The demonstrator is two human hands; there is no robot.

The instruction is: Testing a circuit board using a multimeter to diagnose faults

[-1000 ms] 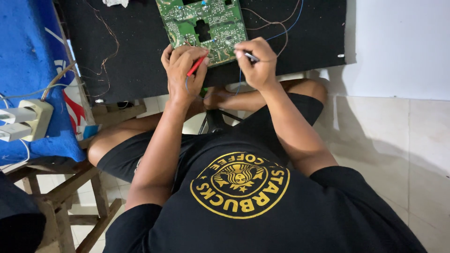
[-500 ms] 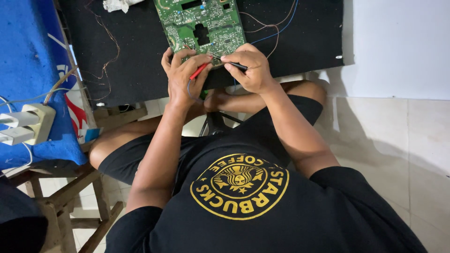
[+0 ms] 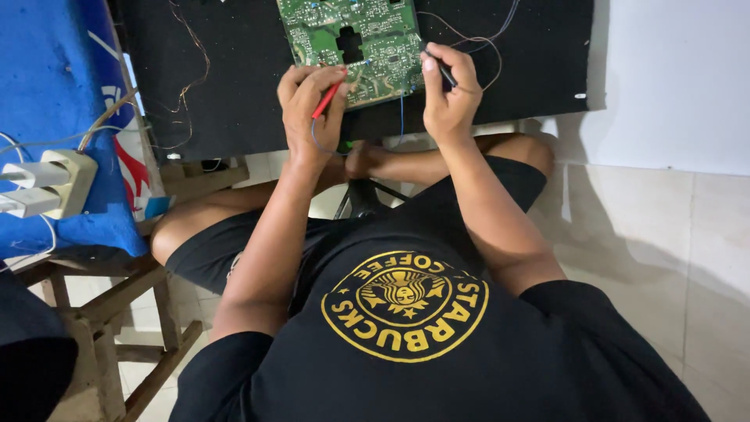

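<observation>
A green circuit board with a dark cutout lies on the black tabletop. My left hand fingers pinch a red probe; my right hand grips a black probe at the board's edge.

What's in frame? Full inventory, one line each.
circuit board: 1, green, top centre on the black mat
black mat: 1, black, covers the work surface
red probe: 1, red, in left hand, tip at the board
black probe: 1, black, in right hand, at the board's right edge
thin wires: several, brownish and blue, on the mat
power strip: 1, cream, two white plugs, on blue cloth
wooden frame: 1, brown, lower left
left hand: 1
right hand: 1
</observation>
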